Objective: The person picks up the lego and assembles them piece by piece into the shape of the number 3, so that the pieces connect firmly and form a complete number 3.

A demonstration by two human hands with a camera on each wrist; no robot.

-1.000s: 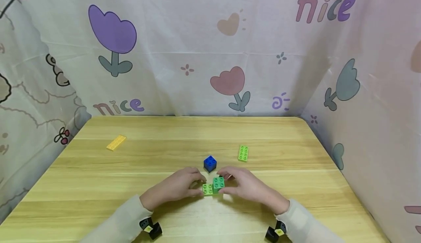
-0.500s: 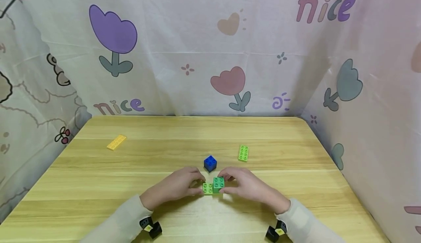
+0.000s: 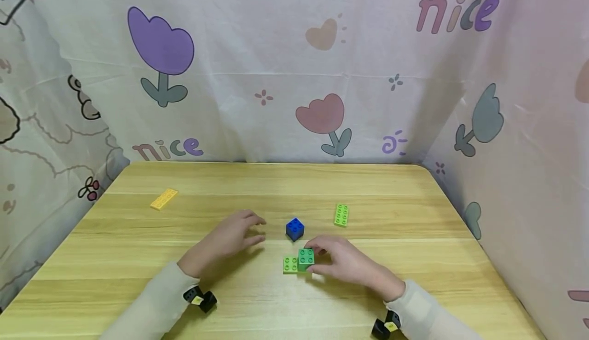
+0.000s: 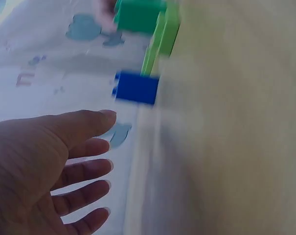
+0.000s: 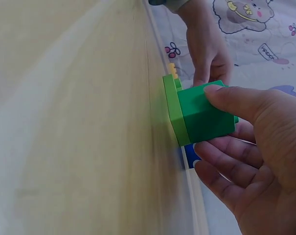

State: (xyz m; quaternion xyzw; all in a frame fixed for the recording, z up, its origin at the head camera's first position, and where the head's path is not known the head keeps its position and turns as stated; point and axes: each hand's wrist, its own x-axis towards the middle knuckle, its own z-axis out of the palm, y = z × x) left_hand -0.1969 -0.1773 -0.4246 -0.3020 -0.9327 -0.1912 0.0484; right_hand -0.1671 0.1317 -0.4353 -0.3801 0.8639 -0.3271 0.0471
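A green toy building brick (image 3: 306, 259) stands on the right half of a light green brick plate (image 3: 290, 265), whose left studs show. My right hand (image 3: 342, 262) holds the green brick, thumb on one side and fingers on the other; the right wrist view shows the thumb along the green brick (image 5: 206, 112). To the left, my left hand (image 3: 230, 238) hovers with fingers apart and nothing in it. It is nearest to a blue brick (image 3: 295, 229), which lies apart from its fingertips. In the left wrist view, the blue brick (image 4: 137, 88) is beyond the thumb.
A second light green plate (image 3: 341, 215) lies behind and to the right of the blue brick. A yellow plate (image 3: 163, 199) lies far left on the wooden table (image 3: 221, 181). A printed cloth (image 3: 239, 48) hangs behind and at both sides.
My left hand has left the light green plate and moved back and to the left, its fingers spreading. My right hand stays at the green brick.
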